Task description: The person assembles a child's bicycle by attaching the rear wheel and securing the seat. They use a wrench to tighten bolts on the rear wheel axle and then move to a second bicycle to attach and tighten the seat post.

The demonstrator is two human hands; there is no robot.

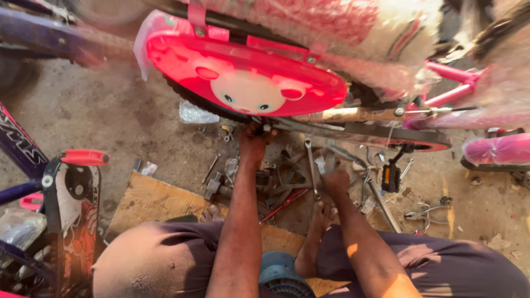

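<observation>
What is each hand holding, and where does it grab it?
The left hand reaches up to the pink bike's axle; its grip is unclear. The right hand is down among tools; what it holds cannot be told.

So the whole job sits on a dusty, stained concrete floor (110,110). Bottom left of centre there's a flat wooden board (149,200) lying straight on it. Middle of the frame is a messy heap of tools (287,185) on the ground: a long spanner (312,168), a hammer (218,187) by the board's top edge, and a red-handled tool (284,204). A loose bolt (210,168) lies just left of the heap. Crumpled clear plastic wrap (196,114) sits higher up, centre-left. Pliers (425,212) lie off to the right, well apart from the heap.
</observation>
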